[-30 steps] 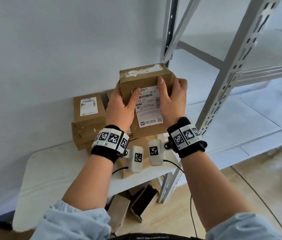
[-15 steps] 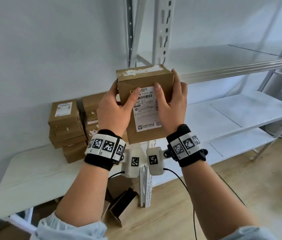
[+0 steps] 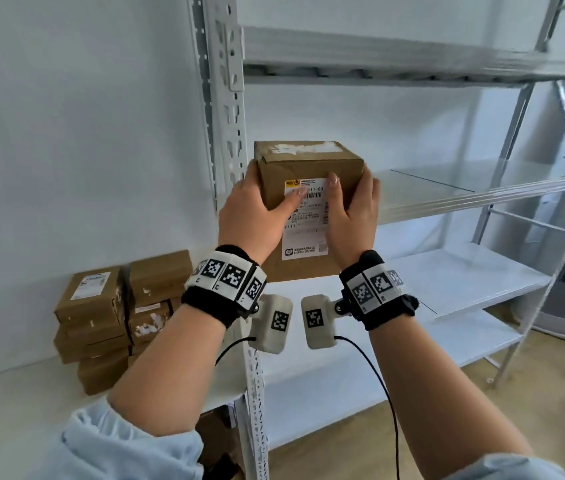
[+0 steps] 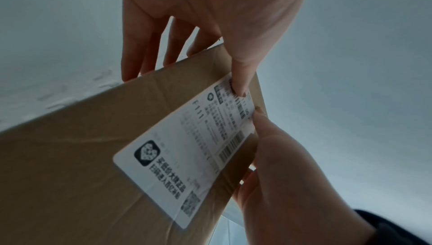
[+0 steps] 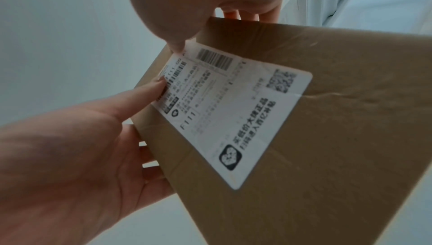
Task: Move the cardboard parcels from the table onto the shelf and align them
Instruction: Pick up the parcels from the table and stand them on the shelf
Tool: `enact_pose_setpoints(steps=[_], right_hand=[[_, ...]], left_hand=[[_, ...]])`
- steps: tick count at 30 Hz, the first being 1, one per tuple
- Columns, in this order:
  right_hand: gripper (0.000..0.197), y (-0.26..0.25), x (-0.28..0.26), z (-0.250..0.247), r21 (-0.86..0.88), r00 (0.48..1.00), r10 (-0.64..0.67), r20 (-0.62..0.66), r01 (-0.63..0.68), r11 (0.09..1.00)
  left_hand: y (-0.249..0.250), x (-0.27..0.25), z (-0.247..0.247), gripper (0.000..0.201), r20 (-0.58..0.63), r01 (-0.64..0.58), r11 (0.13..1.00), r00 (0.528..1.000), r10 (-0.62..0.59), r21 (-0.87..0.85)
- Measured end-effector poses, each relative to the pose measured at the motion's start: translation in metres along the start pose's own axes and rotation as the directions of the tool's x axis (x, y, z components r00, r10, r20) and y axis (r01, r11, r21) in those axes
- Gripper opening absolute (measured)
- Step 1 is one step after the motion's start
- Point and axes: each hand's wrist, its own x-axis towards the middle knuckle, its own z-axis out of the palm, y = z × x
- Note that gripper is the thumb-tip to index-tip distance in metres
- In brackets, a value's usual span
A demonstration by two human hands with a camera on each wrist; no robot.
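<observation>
A brown cardboard parcel (image 3: 312, 161) with a white shipping label (image 3: 305, 223) is held in the air between both hands. It is just right of the shelf's left upright post (image 3: 225, 98), at the height of the middle shelf board (image 3: 447, 192). My left hand (image 3: 251, 209) grips its left side, thumb on the label. My right hand (image 3: 355, 216) grips the right side, thumb also on the label. The wrist views show the parcel (image 4: 81, 156) (image 5: 339, 129) from below, with the fingers of both hands wrapped behind it. Several more parcels (image 3: 114, 317) are stacked on the white table (image 3: 14, 410) at the left.
The grey metal shelf unit has an upper board (image 3: 395, 53), the middle board and lower boards (image 3: 464, 278), all bare. A white wall stands behind. Flattened cardboard (image 3: 218, 441) lies under the table. Wooden floor (image 3: 534, 393) shows at the lower right.
Both hands have carried the parcel up and to the right, away from the stack on the table and in front of the shelf unit. The grip is unchanged.
</observation>
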Motion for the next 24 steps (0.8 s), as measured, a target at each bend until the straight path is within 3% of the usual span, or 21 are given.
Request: enact_pose_setpoints(steps=[6,12,20,24], right_hand=[[0.055,0.018,0.067,0.01,0.0,0.998,-0.053,-0.035,0.053,0.999],[0.07,0.047,0.121,0.053,-0.01,0.996,-0.052,0.078,0.053,0.999],[0.078,0.095,0.144,0.093,0.004,0.981,-0.011,0.192,0.01,1.0],[0.079,0.109,0.15,0.1,0.011,0.961,-0.017,0.277,0.015,1.0]], left_hand=[[0.009,0.066,0.039,0.085,0.015,-0.018,0.999,1.0,0.019,-0.036],[-0.009,0.118,0.062,0.085,-0.031,0.009,0.999,0.999,-0.01,-0.048],[-0.03,0.131,0.091,0.093,0.022,0.098,0.995,0.995,-0.098,-0.036],[-0.035,0.131,0.105,0.095,-0.013,0.173,0.983,0.985,-0.174,-0.066]])
